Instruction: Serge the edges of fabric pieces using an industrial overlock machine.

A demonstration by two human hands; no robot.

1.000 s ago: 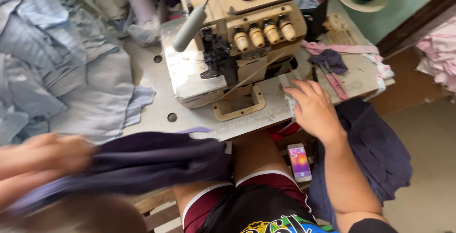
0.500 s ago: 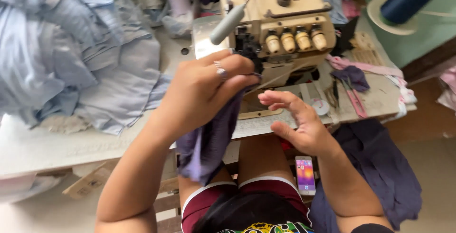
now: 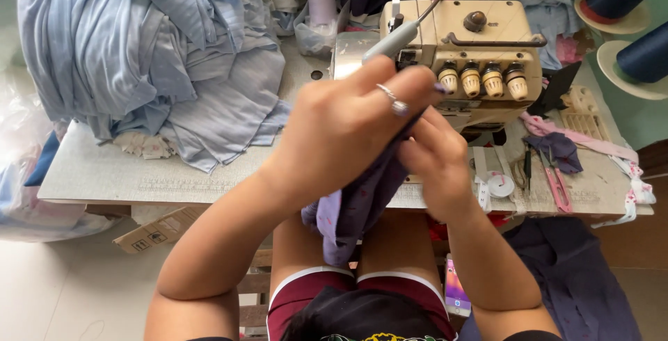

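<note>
- I see my left hand with its grip closed on the purple cloth, fingers curled over the upper edge, a ring on one finger.
- My right hand is just beside it, grip pinched on the same cloth from the other side; the two hands touch.
- The purple cloth hangs down from both hands over the front edge of the tabletop, its lower end above my lap.
- Directly behind the hands stands the cream sewing machine, four knobs in a row on its front.
- To the right of the machine, on the tabletop, lie pink-handled scissors and a small dark scrap.
- On the left a heap of pale blue fabric covers the tabletop.
- Dark blue thread cones stand at the far right.
- A phone lies by my right thigh.
</note>
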